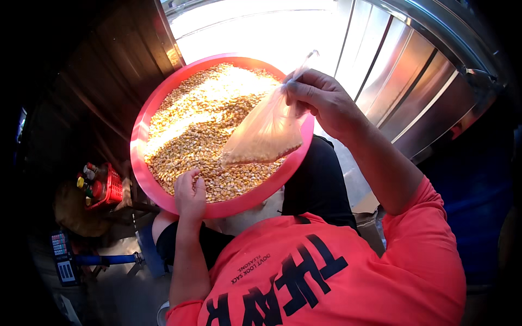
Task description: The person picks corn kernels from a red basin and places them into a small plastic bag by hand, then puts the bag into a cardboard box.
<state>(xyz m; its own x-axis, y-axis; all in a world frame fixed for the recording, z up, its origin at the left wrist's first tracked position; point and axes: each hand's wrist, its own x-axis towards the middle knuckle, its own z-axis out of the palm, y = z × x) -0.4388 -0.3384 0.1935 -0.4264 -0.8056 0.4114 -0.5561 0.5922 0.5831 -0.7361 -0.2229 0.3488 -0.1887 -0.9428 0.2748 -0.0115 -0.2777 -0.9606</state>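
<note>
A wide pink plastic tub (143, 171) filled with dried corn kernels (191, 142) is in front of me, above my legs. My right hand (316, 91) pinches the gathered neck of a clear plastic bag (261, 136) over the tub's right side. The bag hangs down and spreads out wide, and a layer of small pieces shows along its lower edge. Over the near left rim lies my left hand (190, 193), thumb and fingers apart, fingertips at the kernels. Whether those fingertips touch the corn is hard to tell.
At left stands a red plastic basket (114, 187) with several capped bottles and jars. Below it is a dark box (63, 258) near a blue tube (104, 259). Shiny metal panels (395, 69) rise at right, and cardboard (367, 203) sits beside my leg.
</note>
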